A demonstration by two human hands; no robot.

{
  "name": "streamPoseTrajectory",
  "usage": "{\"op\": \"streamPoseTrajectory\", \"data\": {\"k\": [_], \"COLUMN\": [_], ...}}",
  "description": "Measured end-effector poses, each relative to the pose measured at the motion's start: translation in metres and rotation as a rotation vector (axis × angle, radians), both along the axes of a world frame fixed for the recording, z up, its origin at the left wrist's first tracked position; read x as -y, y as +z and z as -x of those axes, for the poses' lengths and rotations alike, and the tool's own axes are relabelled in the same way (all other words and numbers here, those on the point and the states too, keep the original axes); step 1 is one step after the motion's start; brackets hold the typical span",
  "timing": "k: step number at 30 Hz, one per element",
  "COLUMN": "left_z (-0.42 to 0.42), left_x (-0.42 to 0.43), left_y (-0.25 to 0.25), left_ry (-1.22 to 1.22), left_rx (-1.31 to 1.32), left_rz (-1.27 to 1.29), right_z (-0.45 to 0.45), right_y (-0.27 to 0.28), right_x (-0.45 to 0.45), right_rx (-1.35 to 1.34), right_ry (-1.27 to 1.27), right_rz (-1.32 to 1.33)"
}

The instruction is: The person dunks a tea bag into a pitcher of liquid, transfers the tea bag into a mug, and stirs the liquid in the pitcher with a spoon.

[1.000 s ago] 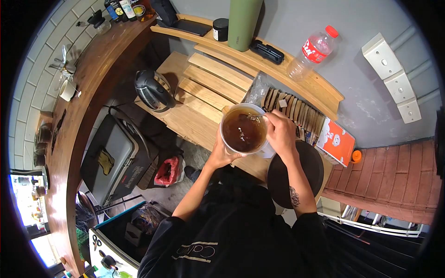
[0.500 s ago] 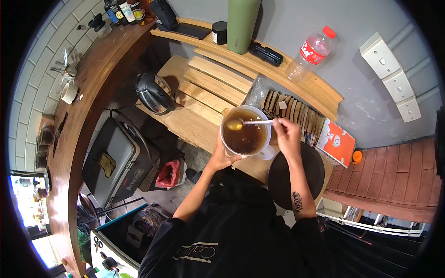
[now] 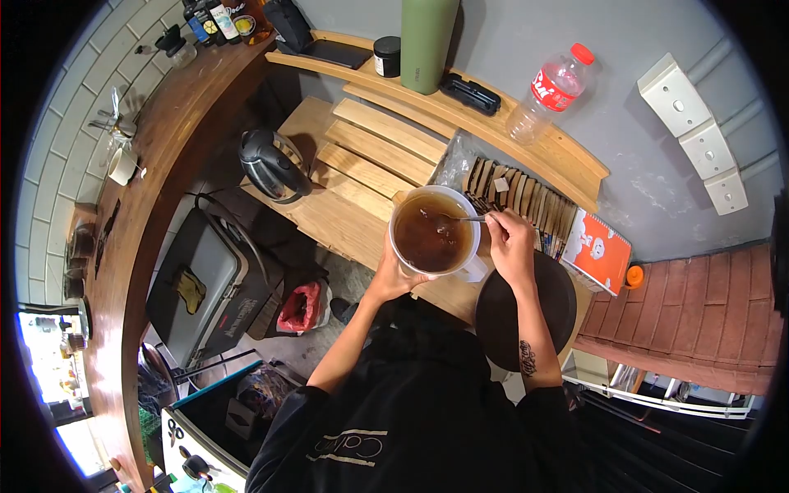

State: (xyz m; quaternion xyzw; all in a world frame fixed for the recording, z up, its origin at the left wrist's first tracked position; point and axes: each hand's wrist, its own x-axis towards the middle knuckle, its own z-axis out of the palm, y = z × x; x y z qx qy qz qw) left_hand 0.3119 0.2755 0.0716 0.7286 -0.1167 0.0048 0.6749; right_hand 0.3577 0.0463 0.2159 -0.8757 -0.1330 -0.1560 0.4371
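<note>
A white pitcher with brown liquid in it is in the centre, above the wooden bench. My left hand is wrapped round its left side, near the bottom in view. At the pitcher's right rim, my right hand pinches the handle of a metal spoon. The spoon's bowl is down in the liquid and hidden. Beyond my right hand stands a row of tea bags or packets. A dark round seat is under my right forearm.
A black kettle stands on the bench at left. The wall shelf holds a green tumbler, a plastic bottle and a black jar. An orange notebook leans at right. A long wooden counter curves along the left.
The spoon, lifted above the liquid half a second ago, is dipped into it again. My right hand keeps its pinch on the handle, and my left hand stays on the pitcher.
</note>
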Motion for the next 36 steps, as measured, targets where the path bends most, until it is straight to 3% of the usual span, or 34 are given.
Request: {"op": "streamPoseTrajectory", "data": {"k": [6,8,10,14,18,20,24,27,30,33,36], "left_z": [0.002,0.002,0.002,0.002,0.001,0.001,0.002,0.002,0.002,0.002,0.002], "left_x": [0.001,0.001,0.001,0.001,0.000,0.000,0.001,0.001,0.002,0.001,0.001], "left_y": [0.004,0.001,-0.002,-0.001,-0.005,-0.005,0.002,-0.001,0.004,0.001,-0.003], "left_ry": [0.024,0.026,0.026,0.016,0.023,0.022,0.021,0.022,0.015,0.016,0.019], "left_rx": [0.005,0.010,0.017,-0.012,0.000,0.009,0.007,0.000,0.007,0.012,-0.001], "left_rz": [-0.006,-0.007,-0.008,0.036,-0.025,-0.023,0.022,0.034,0.060,0.038,0.043], "right_z": [0.004,0.006,0.008,0.005,0.003,0.004,0.006,0.006,0.005,0.005,0.005], "right_y": [-0.004,-0.006,-0.010,-0.016,-0.006,-0.004,-0.007,0.000,0.008,0.006,-0.003], "right_x": [0.000,0.000,-0.007,-0.019,-0.019,-0.019,-0.019,-0.024,-0.030,-0.028,-0.025], "right_rx": [-0.072,-0.137,-0.199,-0.159,-0.067,0.034,-0.009,-0.140,-0.139,-0.043,-0.001], "right_ry": [0.029,0.220,0.244,0.211,0.083,0.061,0.147,0.266,0.128,0.044,0.133], "right_rz": [0.078,0.171,0.168,-0.138,-0.023,0.231,0.319,0.090,-0.078,0.097,0.315]}}
